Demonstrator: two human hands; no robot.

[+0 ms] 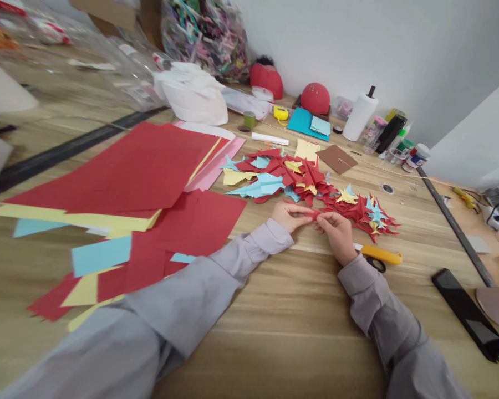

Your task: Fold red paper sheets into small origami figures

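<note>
A small piece of folded red paper (315, 215) is pinched between my two hands, partly hidden by the fingers. My left hand (291, 216) grips its left side, and my right hand (336, 233) closes on its right side. Just beyond them lies a heap of folded paper pieces (289, 174), mostly red with some yellow and light blue. A second cluster of star-like folded paper (372, 213) sits to the right. By my right wrist are a yellow utility knife (380, 254) and a black ring (376, 264).
Large red sheets (120, 166) and cut paper pieces (102, 256) cover the table's left. A black phone (468, 313) lies at right. Along the wall stand a white bottle (360, 116), a red pincushion-like dome (316, 98), a yellow tape measure (280, 113) and white tissues (195, 97).
</note>
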